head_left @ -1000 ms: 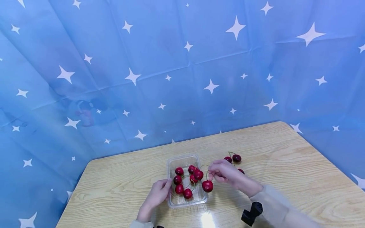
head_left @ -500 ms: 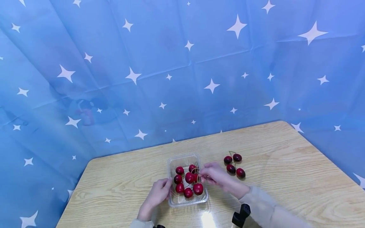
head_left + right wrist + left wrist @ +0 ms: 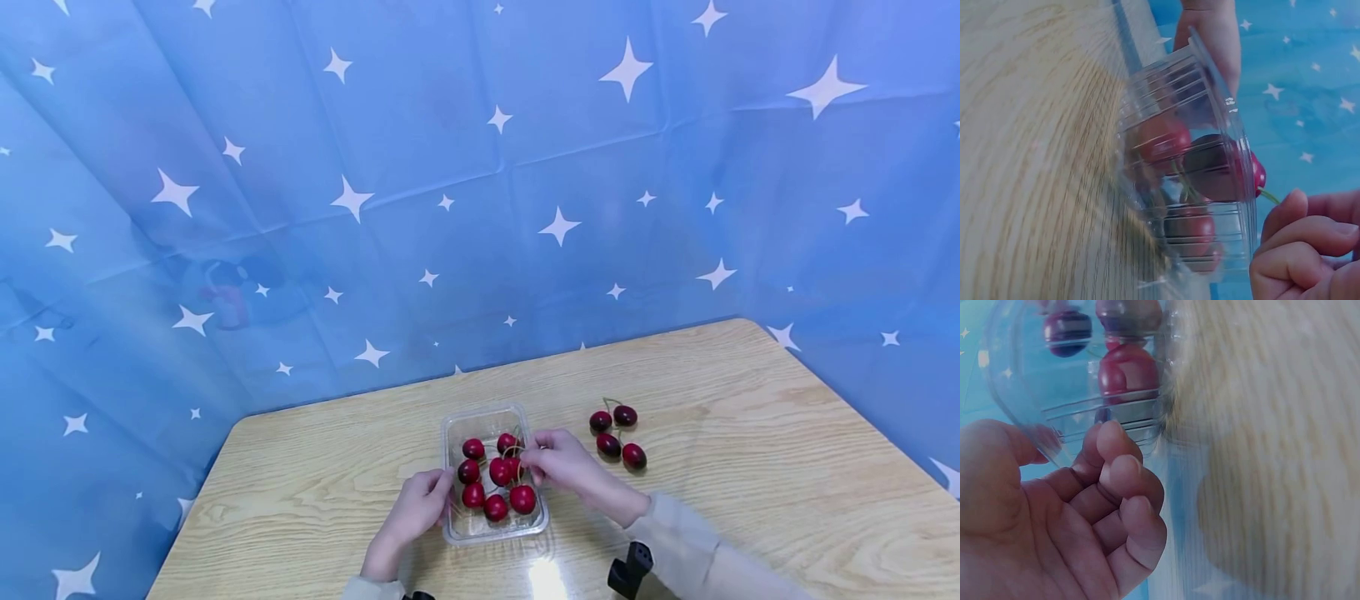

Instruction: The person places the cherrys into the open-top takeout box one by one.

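Observation:
A clear plastic box (image 3: 495, 533) holding several red cherries (image 3: 473, 495) sits on the table, ribbed along its walls. My left hand (image 3: 418, 506) grips its left rim; the left wrist view has the thumb (image 3: 1035, 447) at the rim and the fingers curled against the outer wall. Over the box's right side, my right hand (image 3: 566, 467) pinches the green stems (image 3: 1267, 195) of a pair of cherries (image 3: 522, 499). These two hang low inside the rim, overlapping other cherries in the head view.
Several darker cherries (image 3: 608, 445) with stems lie on the wooden table (image 3: 315, 492) to the right of the box. A blue curtain (image 3: 420, 150) with white stars hangs behind the table's far edge.
My right hand has moved left and carried the pair of cherries from the box's right edge to over its inside, then lowered slightly. The left hand has stayed on the rim.

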`<action>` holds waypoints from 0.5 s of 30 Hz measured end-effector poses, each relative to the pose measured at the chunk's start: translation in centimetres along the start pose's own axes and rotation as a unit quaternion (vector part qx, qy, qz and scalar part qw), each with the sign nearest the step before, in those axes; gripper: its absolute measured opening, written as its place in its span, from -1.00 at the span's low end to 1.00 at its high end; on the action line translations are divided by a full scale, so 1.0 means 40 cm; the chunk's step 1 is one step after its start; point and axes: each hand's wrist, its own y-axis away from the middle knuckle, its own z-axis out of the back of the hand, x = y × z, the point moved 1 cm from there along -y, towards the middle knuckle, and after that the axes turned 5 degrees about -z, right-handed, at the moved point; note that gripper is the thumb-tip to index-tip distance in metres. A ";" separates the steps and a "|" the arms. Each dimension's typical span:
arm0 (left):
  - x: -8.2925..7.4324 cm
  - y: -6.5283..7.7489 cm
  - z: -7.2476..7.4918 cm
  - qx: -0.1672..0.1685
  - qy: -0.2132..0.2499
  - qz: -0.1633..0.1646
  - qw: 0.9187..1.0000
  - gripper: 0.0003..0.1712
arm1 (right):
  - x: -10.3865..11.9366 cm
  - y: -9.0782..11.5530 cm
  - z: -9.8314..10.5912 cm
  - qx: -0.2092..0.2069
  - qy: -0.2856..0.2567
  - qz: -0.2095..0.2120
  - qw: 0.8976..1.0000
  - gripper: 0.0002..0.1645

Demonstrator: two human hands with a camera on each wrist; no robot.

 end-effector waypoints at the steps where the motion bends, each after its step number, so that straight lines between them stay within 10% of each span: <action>1: -0.001 0.000 0.000 0.001 -0.001 0.000 1.000 -0.49 | 0.000 0.000 -0.001 -0.002 0.005 0.001 1.000 -0.86; 15: -0.006 0.001 0.001 -0.004 0.002 -0.001 1.000 -0.49 | -0.005 -0.007 -0.014 -0.034 0.128 0.039 0.990 -0.91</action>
